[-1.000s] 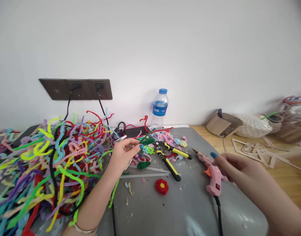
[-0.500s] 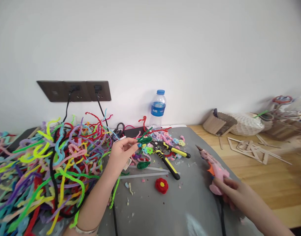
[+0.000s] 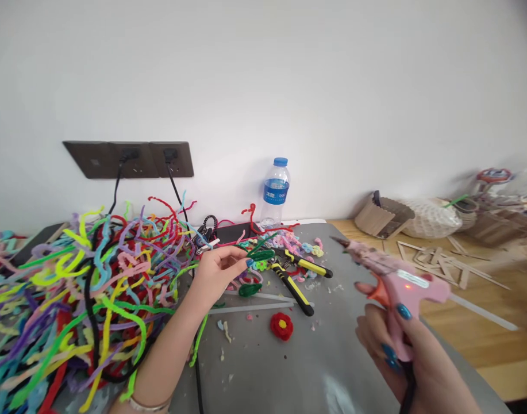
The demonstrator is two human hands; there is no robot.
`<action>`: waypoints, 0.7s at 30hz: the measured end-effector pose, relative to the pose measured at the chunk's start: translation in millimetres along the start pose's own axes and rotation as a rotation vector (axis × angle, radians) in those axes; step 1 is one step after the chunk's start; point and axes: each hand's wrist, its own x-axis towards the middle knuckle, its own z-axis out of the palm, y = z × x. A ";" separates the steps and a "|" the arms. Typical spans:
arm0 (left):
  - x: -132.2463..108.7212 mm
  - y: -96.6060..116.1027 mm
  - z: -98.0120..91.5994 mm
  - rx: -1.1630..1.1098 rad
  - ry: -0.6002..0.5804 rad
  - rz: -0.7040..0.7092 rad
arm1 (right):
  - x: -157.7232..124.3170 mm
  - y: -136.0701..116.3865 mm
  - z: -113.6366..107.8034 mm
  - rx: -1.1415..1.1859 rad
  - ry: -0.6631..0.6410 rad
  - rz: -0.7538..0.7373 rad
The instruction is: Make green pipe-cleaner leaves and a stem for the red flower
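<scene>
My left hand (image 3: 215, 273) pinches a small green pipe-cleaner leaf (image 3: 260, 254) above the grey mat (image 3: 289, 368). My right hand (image 3: 396, 339) grips a pink glue gun (image 3: 392, 276) raised off the mat, its nozzle pointing left toward the leaf and a red light lit on its side. A second green leaf (image 3: 249, 289) and a red pipe-cleaner flower with a yellow centre (image 3: 282, 326) lie on the mat between the hands. Two clear glue sticks (image 3: 263, 305) lie beside them.
A big tangle of coloured pipe cleaners (image 3: 82, 287) fills the left. Yellow-and-black pliers (image 3: 295, 276) and small pastel pieces lie mid-mat. A water bottle (image 3: 275, 192) stands at the wall below the socket strip (image 3: 129, 158). Wooden sticks (image 3: 439, 261) and baskets sit right.
My right hand closed on the pink glue gun lying on the mat and lifted it, nozzle now aimed left. My left hand kept hold of the green leaf, barely moving.
</scene>
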 end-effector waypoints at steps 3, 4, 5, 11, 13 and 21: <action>-0.6 -0.5 0.6 0.011 -0.003 0.002 | -13.0 2.2 20.1 0.038 -0.083 0.103; -0.6 -0.4 0.9 0.018 0.000 0.011 | -16.9 3.2 25.8 0.025 -0.104 0.122; -0.6 -0.2 1.3 0.025 0.005 0.020 | -20.2 4.0 31.0 0.001 -0.122 0.129; -0.9 6.4 3.7 0.042 0.007 0.054 | -25.3 9.7 46.0 -0.134 -0.278 0.113; -1.3 8.6 4.5 0.045 -0.005 0.051 | -23.6 12.7 45.8 -0.166 -0.311 0.097; -3.3 12.1 5.0 0.073 -0.036 0.039 | -20.3 14.8 47.7 -0.223 -0.342 0.083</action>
